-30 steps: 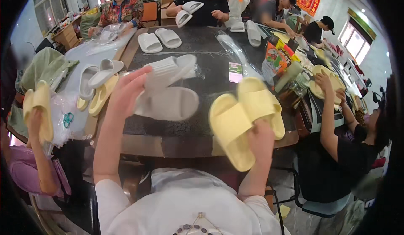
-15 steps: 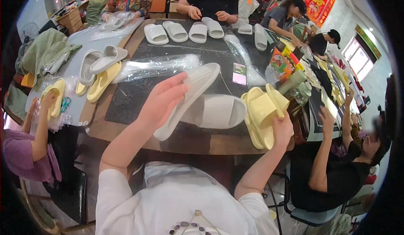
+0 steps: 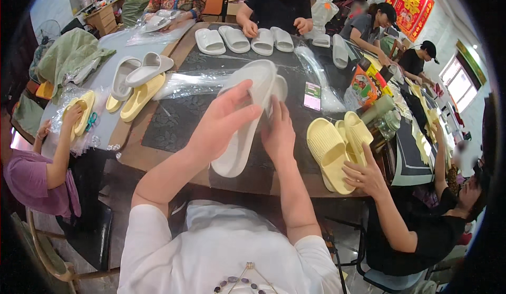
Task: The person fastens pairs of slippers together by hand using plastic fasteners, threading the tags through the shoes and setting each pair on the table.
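Over the table [image 3: 158, 152], the person holds a white slipper [image 3: 243, 120] up in both hands, apparently checking it; next it likely needs turning or setting down. The left hand [image 3: 221, 123] wraps its 9 o'clock edge, fingers closed on it; the right hand [image 3: 278, 133] pinches its 3 o'clock side.

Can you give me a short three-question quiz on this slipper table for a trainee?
1. True or false: both the left hand and the right hand hold the white slipper.
2. What colour is the slipper pair that a co-worker's hand reaches toward? A white, B yellow, C green.
3. What kind of surface carries the slippers?

Key: 1 true. 2 B. 3 A dark table.
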{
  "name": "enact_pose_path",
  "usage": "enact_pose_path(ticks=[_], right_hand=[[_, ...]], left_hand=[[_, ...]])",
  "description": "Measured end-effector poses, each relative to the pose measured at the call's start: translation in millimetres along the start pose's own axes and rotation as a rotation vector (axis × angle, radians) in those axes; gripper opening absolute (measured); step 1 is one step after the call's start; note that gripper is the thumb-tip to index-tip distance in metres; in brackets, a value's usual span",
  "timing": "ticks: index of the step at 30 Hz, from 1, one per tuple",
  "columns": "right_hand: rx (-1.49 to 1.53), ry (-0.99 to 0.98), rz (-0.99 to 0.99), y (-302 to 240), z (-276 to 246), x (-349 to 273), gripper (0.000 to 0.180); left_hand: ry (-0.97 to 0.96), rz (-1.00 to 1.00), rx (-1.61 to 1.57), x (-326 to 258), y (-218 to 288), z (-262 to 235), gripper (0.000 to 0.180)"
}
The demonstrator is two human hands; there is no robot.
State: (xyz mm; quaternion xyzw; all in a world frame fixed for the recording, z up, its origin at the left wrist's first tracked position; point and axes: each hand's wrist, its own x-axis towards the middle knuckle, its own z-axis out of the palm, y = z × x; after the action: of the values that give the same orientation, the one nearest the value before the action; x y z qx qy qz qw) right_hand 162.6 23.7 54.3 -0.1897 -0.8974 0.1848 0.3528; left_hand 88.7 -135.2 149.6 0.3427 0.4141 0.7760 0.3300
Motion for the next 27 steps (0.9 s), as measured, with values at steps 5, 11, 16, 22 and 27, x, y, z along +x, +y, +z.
enact_pose_path(ticks=[5, 11, 16, 22, 27], right_hand=[[-0.158, -0.044, -0.111, 21.2, -2.7, 15.8, 0.056], [-0.306, -0.145, -0.081, 30.6, -15.0, 3.6, 0.042], [-0.361, -0.32, -0.055, 21.4, -15.8, -14.9, 0.04], [-0.262, -0.268, -0.16, 18.6, -41.6, -3.9, 0.036], [-0.099, -0.251, -0.086, 14.8, 7.0, 47.5, 0.027]], left_hand=[[0.074, 0.114, 0.173, -1.5, -0.3, -36.2, 0.079], [0.138, -0.123, 0.164, -18.7, -48.2, -69.0, 0.084], [-0.259, -0.109, 0.914, -34.8, -63.9, -63.8, 0.078], [-0.055, 0.077, 1.284, -13.9, -19.4, -70.2, 0.038], [0.093, 0.145, 1.652, 48.9, -29.8, -68.6, 0.029]])
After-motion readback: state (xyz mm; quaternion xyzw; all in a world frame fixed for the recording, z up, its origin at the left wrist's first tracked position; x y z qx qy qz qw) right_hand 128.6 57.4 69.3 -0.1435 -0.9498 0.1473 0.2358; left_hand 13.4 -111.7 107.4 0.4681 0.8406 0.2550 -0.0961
